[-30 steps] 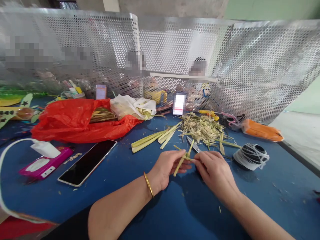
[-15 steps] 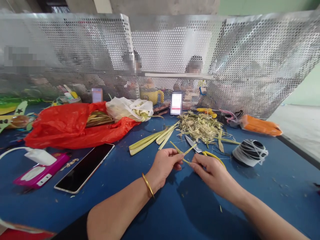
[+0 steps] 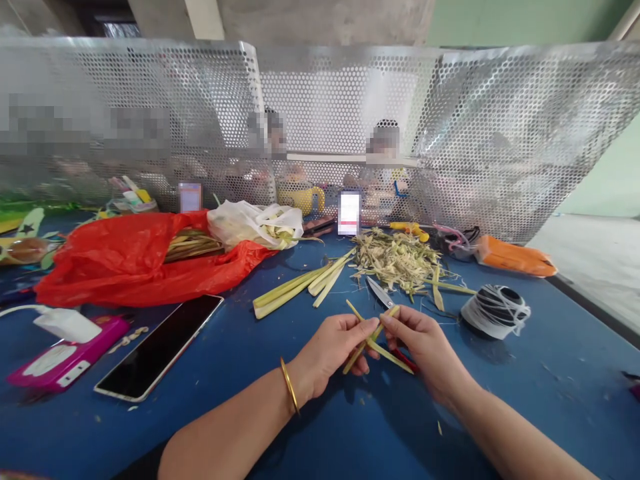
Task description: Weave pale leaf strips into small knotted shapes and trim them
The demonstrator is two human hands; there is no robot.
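Crossed strips of pale green plant leaf (image 3: 393, 357) lie between my two hands, just above the blue table. My left hand (image 3: 343, 343), with a gold bangle at the wrist, pinches them between thumb and fingers. With thumb and forefinger, my right hand (image 3: 417, 340) grips the strips' upper right part. Scissors (image 3: 381, 292) lie right behind my right hand, blades pointing away; their handles are mostly hidden, with a red part showing under the hand. Farther back are a heap of leaf scraps (image 3: 397, 257) and several longer leaf strips (image 3: 295, 287).
A spool of white thread (image 3: 495, 312) stands at right, near an orange packet (image 3: 515, 257). On the left are a black phone (image 3: 160, 347), a magenta power strip (image 3: 70, 353) and a red plastic bag (image 3: 125, 257). A perforated metal screen (image 3: 320, 100) closes the back, with people behind it.
My right hand has come up closer to my left and now grips the crossed strips. The strips have turned, their ends now pointing down toward me. The view has shifted slightly.
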